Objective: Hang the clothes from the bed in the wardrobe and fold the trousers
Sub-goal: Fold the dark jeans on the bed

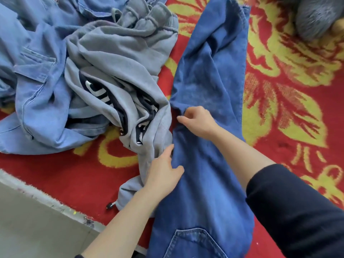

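Dark blue jeans (208,75) lie lengthwise on the red and yellow bed cover (279,108), their back pocket nearest me at the bottom. My right hand (197,121) pinches the left edge of the jeans about halfway up the leg. Lower down, my left hand (165,172) rests on the same left edge, fingers fairly straight and thumb on the denim. A grey hoodie (115,71) with dark lettering is crumpled just left of the jeans and touches them.
A pale blue denim garment (37,90) is heaped at the left, under the hoodie. A grey furry thing (316,17) sits at the top right. The bed's edge and grey floor (37,229) show at the bottom left.
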